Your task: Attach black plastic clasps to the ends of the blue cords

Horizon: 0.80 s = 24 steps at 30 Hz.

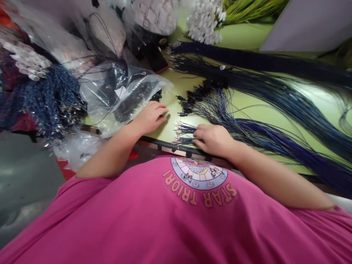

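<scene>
At the mouth of a clear plastic bag [110, 106], my left hand [151, 116] hovers low over the table with its fingers apart and nothing seen in them. Small black connectors [156, 96] lie just beyond its fingertips, partly under the plastic. My right hand [216, 139] lies palm down at the table's front edge, thumb and fingers closed over thin dark blue wires [189, 128] with bare metal terminals at their ends. Behind it spreads a bundle of blue wires [220, 104] fitted with black connectors [194, 96].
Two long dark wire bundles [264, 60] run across the back right of the green table [239, 35]. A phone [154, 58], bags of white parts [154, 16], white connectors [205, 22] and yellow-green wires [253, 9] are farther back. Twisted blue wires [53, 95] hang at left.
</scene>
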Tool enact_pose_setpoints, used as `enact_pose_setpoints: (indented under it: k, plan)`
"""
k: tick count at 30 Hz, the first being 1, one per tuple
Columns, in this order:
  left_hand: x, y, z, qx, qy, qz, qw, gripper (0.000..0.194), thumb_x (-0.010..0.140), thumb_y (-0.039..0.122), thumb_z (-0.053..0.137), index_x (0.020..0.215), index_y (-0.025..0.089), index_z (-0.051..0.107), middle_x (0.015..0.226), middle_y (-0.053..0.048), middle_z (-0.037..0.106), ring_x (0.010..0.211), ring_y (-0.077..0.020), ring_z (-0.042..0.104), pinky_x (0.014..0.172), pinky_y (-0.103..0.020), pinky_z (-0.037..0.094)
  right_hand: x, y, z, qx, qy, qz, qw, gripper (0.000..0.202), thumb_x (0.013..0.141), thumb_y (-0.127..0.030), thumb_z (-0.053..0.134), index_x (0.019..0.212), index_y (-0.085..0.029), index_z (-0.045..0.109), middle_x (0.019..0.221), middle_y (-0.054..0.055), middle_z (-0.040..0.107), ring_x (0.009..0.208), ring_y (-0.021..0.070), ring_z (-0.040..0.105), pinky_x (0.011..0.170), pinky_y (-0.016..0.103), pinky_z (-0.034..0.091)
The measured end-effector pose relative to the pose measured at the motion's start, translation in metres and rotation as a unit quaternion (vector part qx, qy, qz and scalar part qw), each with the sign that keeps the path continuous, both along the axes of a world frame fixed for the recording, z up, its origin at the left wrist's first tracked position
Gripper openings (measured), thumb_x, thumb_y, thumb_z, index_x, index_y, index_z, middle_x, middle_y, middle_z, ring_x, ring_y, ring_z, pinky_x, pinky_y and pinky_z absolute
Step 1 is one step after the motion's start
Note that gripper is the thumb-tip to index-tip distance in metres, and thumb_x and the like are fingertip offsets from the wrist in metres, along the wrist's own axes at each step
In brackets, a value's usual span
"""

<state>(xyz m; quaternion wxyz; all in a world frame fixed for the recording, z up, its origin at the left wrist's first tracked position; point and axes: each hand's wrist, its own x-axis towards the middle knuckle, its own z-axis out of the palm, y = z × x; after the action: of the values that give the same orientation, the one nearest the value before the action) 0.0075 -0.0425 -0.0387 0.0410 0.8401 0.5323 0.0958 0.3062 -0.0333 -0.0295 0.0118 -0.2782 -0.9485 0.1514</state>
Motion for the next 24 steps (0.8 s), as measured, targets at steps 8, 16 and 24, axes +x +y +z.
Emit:
enact_pose_setpoints:
  k: [8, 16, 24]
  plan:
    - [-0.023, -0.013, -0.018, 0.005, 0.027, 0.116, 0.993, 0.028, 0.09, 0.027, 0.048, 0.106, 0.017, 0.069, 0.104, -0.012, 0.065, 0.106, -0.0264, 0.056, 0.096, -0.044, 0.045, -0.007, -0.003, -0.003, -0.035, -0.028, 0.039, 0.998, 0.022, 0.089, -0.024, 0.047, 0.09, -0.017, 0.068, 0.092, 0.007, 0.066, 0.08, 0.0175, 0.06, 0.065, 0.028, 0.036]
    - [0.019, -0.006, 0.016, -0.093, -0.125, 0.146, 0.977, 0.033, 0.078, 0.026, 0.061, 0.11, 0.019, 0.065, 0.093, -0.006, 0.066, 0.077, -0.0164, 0.057, 0.077, -0.033, 0.047, -0.004, 0.002, -0.005, -0.066, 0.056, 0.008, 0.996, 0.024, 0.087, -0.022, 0.046, 0.087, -0.019, 0.07, 0.09, 0.004, 0.071, 0.081, 0.017, 0.06, 0.071, 0.027, 0.039]
    - [0.074, 0.021, 0.045, -0.23, -0.43, 0.101, 0.867, 0.023, 0.073, 0.015, 0.064, 0.096, 0.017, 0.063, 0.09, -0.003, 0.066, 0.079, -0.0128, 0.063, 0.075, -0.029, 0.05, -0.003, 0.001, -0.003, -0.062, 0.133, -0.043, 0.988, 0.017, 0.076, -0.016, 0.05, 0.079, -0.017, 0.066, 0.079, 0.004, 0.067, 0.07, 0.0151, 0.056, 0.067, 0.026, 0.04]
